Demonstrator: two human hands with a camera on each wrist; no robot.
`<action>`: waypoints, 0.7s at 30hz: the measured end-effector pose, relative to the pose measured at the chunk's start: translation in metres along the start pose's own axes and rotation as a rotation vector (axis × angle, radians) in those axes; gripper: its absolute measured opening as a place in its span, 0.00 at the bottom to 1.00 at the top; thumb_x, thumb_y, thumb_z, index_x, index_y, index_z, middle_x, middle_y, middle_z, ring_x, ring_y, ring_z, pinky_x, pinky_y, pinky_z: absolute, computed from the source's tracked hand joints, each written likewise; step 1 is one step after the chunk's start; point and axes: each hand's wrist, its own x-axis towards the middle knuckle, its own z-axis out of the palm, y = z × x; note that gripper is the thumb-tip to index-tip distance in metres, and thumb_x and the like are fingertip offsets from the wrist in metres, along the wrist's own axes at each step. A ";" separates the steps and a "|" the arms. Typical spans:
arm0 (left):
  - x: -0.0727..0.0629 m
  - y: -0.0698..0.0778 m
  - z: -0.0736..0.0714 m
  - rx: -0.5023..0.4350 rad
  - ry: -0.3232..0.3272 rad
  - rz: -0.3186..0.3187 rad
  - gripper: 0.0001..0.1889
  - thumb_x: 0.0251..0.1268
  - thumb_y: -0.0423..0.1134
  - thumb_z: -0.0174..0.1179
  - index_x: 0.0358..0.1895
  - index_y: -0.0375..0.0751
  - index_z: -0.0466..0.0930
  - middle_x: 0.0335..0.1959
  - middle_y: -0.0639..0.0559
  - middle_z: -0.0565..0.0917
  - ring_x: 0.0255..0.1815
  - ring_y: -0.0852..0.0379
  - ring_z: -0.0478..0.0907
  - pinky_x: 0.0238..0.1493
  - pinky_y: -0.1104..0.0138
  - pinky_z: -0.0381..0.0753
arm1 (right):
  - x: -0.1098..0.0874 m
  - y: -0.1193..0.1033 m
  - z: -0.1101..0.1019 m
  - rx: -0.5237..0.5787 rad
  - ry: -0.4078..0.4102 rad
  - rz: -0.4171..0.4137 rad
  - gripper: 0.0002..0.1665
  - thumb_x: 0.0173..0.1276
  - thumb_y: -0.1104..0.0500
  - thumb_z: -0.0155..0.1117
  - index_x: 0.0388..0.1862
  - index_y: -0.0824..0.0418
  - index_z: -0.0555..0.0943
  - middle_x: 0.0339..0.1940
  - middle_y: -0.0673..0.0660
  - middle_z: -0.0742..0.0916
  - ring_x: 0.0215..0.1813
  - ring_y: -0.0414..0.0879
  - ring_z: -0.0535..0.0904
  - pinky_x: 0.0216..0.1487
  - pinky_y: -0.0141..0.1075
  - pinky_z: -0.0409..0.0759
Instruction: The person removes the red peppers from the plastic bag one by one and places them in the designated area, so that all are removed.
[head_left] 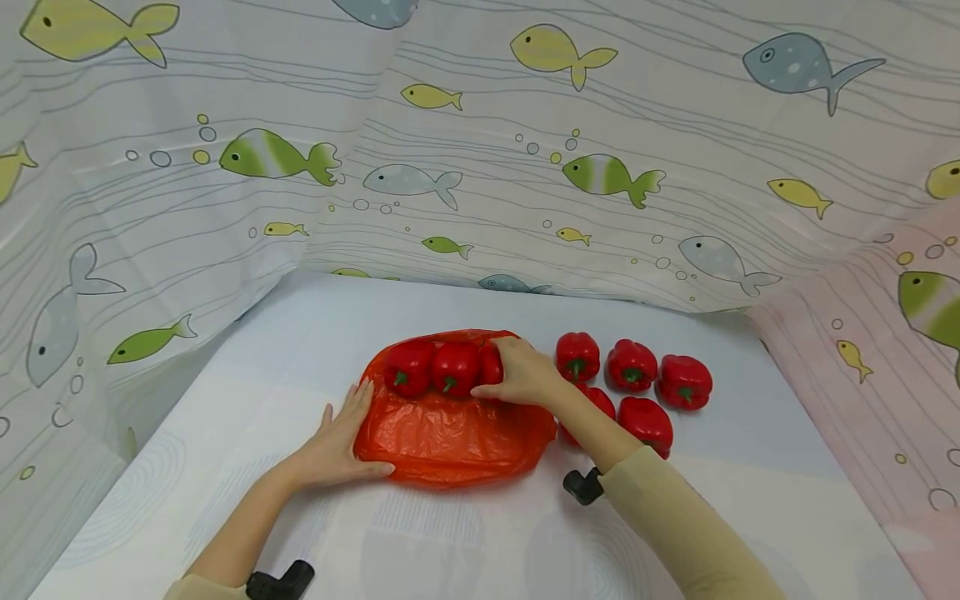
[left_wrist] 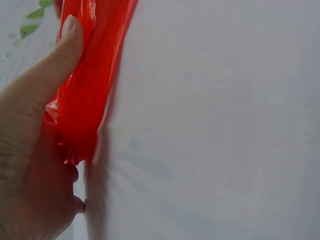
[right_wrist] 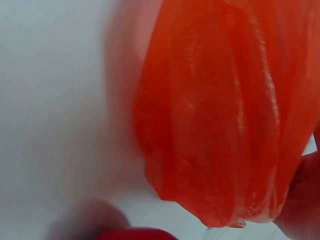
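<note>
An opened red plastic bag (head_left: 442,433) lies on the table in the head view, its rim spread in an oval. Inside, along the far side, two red bell peppers (head_left: 456,368) sit side by side. My right hand (head_left: 525,375) reaches over the bag's right rim and grips a third bell pepper (head_left: 491,364) beside them, its fingers hiding part of it. At the left rim, my left hand (head_left: 336,446) rests against the bag with fingers spread; the left wrist view shows its thumb (left_wrist: 70,45) lying along the red plastic.
Several more red bell peppers (head_left: 632,365) stand in a loose group right of the bag, partly behind my right forearm. A fish-patterned curtain (head_left: 480,183) borders the back and sides of the white table (head_left: 300,333). Black wrist devices (head_left: 583,486) sit below both forearms.
</note>
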 end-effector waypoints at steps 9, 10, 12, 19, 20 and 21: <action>0.002 0.000 0.000 -0.008 -0.003 -0.003 0.65 0.47 0.62 0.70 0.75 0.28 0.37 0.77 0.33 0.39 0.76 0.34 0.31 0.65 0.34 0.27 | 0.000 0.001 0.006 0.025 -0.030 0.042 0.46 0.50 0.38 0.75 0.60 0.61 0.68 0.50 0.56 0.81 0.50 0.48 0.77 0.49 0.45 0.80; 0.002 0.000 0.000 -0.011 -0.002 -0.003 0.65 0.47 0.62 0.70 0.75 0.28 0.37 0.77 0.33 0.38 0.76 0.34 0.31 0.65 0.34 0.27 | 0.000 0.000 0.007 0.033 -0.030 0.044 0.47 0.50 0.38 0.75 0.61 0.61 0.67 0.51 0.57 0.81 0.50 0.49 0.77 0.50 0.46 0.80; 0.002 -0.001 -0.001 -0.017 -0.001 -0.002 0.65 0.47 0.62 0.70 0.75 0.28 0.37 0.77 0.33 0.38 0.76 0.34 0.31 0.65 0.34 0.27 | -0.001 -0.001 0.008 0.026 -0.029 0.049 0.50 0.48 0.37 0.76 0.62 0.61 0.66 0.54 0.58 0.78 0.51 0.50 0.77 0.50 0.47 0.80; 0.004 -0.003 0.000 -0.017 -0.005 -0.003 0.65 0.47 0.61 0.70 0.75 0.29 0.36 0.77 0.34 0.38 0.76 0.35 0.30 0.65 0.34 0.26 | -0.005 -0.005 0.015 -0.030 0.002 0.023 0.55 0.45 0.35 0.76 0.65 0.63 0.67 0.58 0.60 0.71 0.52 0.50 0.75 0.49 0.44 0.81; 0.004 -0.003 0.000 -0.017 -0.006 -0.003 0.65 0.47 0.61 0.70 0.75 0.29 0.36 0.77 0.34 0.38 0.76 0.35 0.30 0.65 0.34 0.26 | -0.005 -0.005 0.015 -0.031 0.013 0.017 0.55 0.45 0.35 0.77 0.65 0.63 0.68 0.58 0.59 0.70 0.52 0.50 0.74 0.49 0.43 0.81; 0.004 -0.004 0.000 -0.017 -0.006 -0.003 0.65 0.47 0.61 0.70 0.75 0.29 0.36 0.77 0.34 0.38 0.76 0.35 0.30 0.66 0.34 0.26 | -0.006 -0.005 0.016 -0.030 0.028 0.007 0.54 0.45 0.36 0.77 0.65 0.64 0.68 0.57 0.59 0.71 0.52 0.50 0.74 0.48 0.43 0.81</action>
